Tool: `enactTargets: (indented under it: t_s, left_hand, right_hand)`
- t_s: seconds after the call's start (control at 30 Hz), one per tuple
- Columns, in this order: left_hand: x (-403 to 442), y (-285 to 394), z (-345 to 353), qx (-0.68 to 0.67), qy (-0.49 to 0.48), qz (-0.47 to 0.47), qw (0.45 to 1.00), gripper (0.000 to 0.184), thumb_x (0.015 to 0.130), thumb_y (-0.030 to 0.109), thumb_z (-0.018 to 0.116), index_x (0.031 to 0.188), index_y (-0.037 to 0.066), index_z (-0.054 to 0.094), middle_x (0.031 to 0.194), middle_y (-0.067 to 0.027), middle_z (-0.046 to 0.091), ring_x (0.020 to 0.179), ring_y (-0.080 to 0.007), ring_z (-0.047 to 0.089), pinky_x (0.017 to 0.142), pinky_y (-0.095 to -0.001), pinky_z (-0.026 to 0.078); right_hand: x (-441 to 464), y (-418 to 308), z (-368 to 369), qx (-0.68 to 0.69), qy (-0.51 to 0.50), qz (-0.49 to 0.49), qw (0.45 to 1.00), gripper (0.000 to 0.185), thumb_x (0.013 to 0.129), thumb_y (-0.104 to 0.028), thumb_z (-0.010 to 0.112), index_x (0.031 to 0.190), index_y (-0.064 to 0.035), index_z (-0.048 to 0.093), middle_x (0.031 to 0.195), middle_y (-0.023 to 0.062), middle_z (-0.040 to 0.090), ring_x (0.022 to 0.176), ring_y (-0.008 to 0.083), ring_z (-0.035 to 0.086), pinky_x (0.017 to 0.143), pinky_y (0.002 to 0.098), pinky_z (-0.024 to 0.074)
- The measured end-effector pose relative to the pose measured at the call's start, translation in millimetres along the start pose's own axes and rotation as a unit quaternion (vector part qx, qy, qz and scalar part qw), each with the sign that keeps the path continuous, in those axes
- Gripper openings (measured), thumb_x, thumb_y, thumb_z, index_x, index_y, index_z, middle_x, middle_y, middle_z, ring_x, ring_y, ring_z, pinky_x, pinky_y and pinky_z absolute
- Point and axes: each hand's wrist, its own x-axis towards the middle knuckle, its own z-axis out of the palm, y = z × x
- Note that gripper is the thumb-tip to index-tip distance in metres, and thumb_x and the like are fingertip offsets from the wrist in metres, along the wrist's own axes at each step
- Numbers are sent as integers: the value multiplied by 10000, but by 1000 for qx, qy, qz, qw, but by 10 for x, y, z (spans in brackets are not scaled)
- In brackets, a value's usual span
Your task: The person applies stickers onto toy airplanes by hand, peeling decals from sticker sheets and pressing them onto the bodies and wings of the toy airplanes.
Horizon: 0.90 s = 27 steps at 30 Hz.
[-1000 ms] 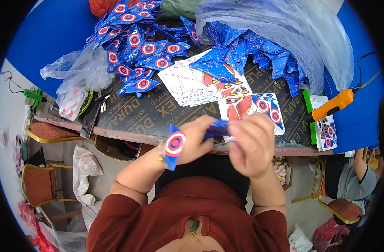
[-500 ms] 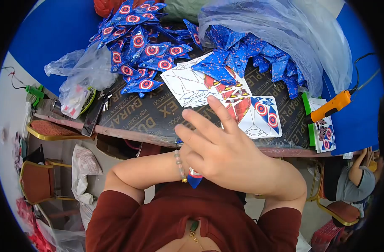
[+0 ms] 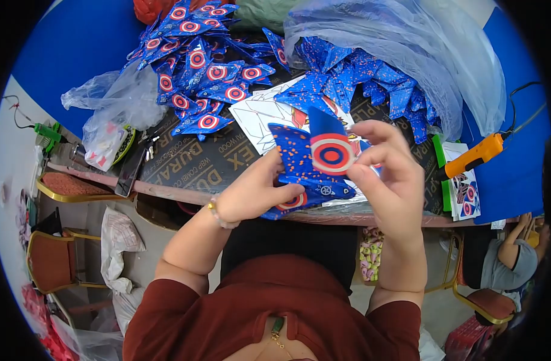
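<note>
My left hand (image 3: 254,194) grips a folded blue piece with orange specks (image 3: 290,150), thumb on top and fingers underneath. Its lower part shows a partly covered red-and-white ring print. Pinched between thumb and fingertips of my right hand (image 3: 396,171) is a blue panel with a bullseye print (image 3: 331,154). The panel stands against the speckled piece; whether the two are joined I cannot tell. Behind the hands, printed white sheets (image 3: 254,117) lie on the dark table (image 3: 197,159), partly covered.
Many blue bullseye pieces (image 3: 197,72) are heaped at the back left. Speckled blue pieces (image 3: 360,78) spill from a clear plastic bag (image 3: 402,36) at the back right. An orange-handled tool (image 3: 477,155) with a cord sits at the right. A person (image 3: 510,262) is at far right.
Both hands have moved up and apart, from crossed near my chest to above the table edge. The blue piece, mostly hidden before, now shows between them. My right hand has closed on the panel.
</note>
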Motion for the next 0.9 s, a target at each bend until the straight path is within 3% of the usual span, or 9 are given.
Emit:
enactTargets:
  t_s: [0.1,0.23,0.4,0.47,0.6,0.67,0.9]
  left_hand:
    - [-65,100,26,-63,-2,-56,996,684,847,14,738,1450,0,415,1337,-94,586,1237,-186,562,1066,-374,463]
    - [-73,16,36,-46,9,-44,998,651,858,28,745,1430,8,434,1314,-85,591,1221,-173,566,1057,-372,465]
    - [-65,-23,50,-64,7,-34,997,615,871,18,732,1414,10,443,1310,-82,595,1224,-171,566,1053,-372,468]
    - [-61,-29,54,-71,5,-31,997,603,876,13,726,1410,10,446,1307,-81,597,1224,-172,567,1052,-371,470]
    - [-58,-8,65,-76,-2,-35,996,590,888,1,711,1413,11,441,1303,-81,598,1219,-170,571,1051,-369,471]
    - [-59,2,73,-76,-4,-34,997,588,891,-2,707,1414,12,438,1303,-80,597,1217,-169,572,1051,-368,471]
    - [-62,5,97,-74,-1,-23,997,585,898,-5,703,1415,15,430,1312,-81,593,1221,-167,569,1050,-364,473]
  right_hand:
    - [2,310,79,77,-59,46,994,110,868,-107,756,877,-7,709,1244,156,613,1118,214,591,956,345,451]
    - [-6,363,189,31,-93,86,991,141,897,-125,735,877,9,697,1191,130,614,1106,210,590,968,325,442]
    - [-18,399,231,2,-93,104,990,159,910,-128,721,871,21,681,1114,124,621,998,192,609,864,317,476]
    - [-17,414,239,-5,-84,100,991,117,890,-78,730,849,14,671,1106,98,605,866,108,542,807,262,447]
    - [-22,412,239,-17,-83,95,992,121,892,-77,730,850,19,669,1085,99,610,868,110,550,792,264,453]
    - [-34,410,242,-34,-79,91,992,164,905,-121,715,853,27,666,1032,128,640,923,209,624,801,324,486]
    - [-54,409,253,-49,-72,77,993,160,899,-115,715,847,28,664,1014,129,637,898,216,627,782,329,490]
